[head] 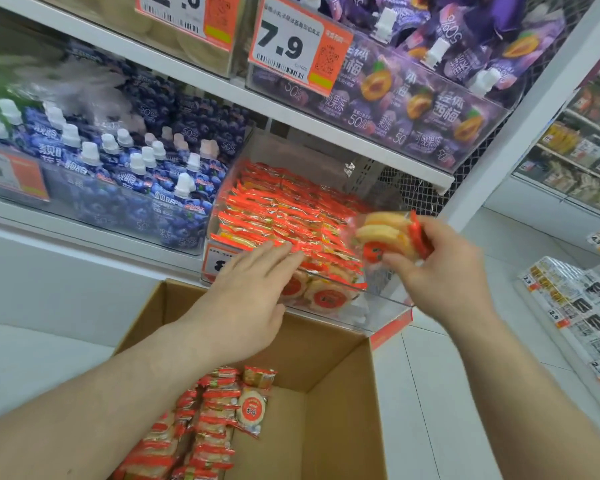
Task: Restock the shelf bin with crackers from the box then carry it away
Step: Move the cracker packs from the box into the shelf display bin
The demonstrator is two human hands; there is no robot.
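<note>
- My right hand (445, 271) is raised in front of the bin (388, 299), fingers curled round a small stack of cracker packs (390, 235): round, pale yellow discs in crinkly clear film with red ends. The stack is blurred, so I cannot count the packs.
- My left hand (253, 299) is flat and spread, fingers straight, palm down. Its fingertips lie on the front rows of packs in the bin; it holds nothing.
- The bin is clear, hard plastic with straight walls and a sharp front rim, set on the white shelf (94, 233). It is packed with rows of glossy red-and-yellow wrappers standing on edge; at the front, two round crackers with red printed centres show through the wall.
- The box (336, 382) sits just below the bin, open, of brown corrugated cardboard with matte inner walls. More packs (208, 424) lie along its left side in loose stacks; the right half shows bare cardboard floor.
- Left of the bin, another clear bin holds blue pouches (136, 174) with white ribbed screw caps.
- On the shelf above, purple pouches (426, 109) sit behind a white-and-orange price tag (295, 46) reading 7.9.
</note>
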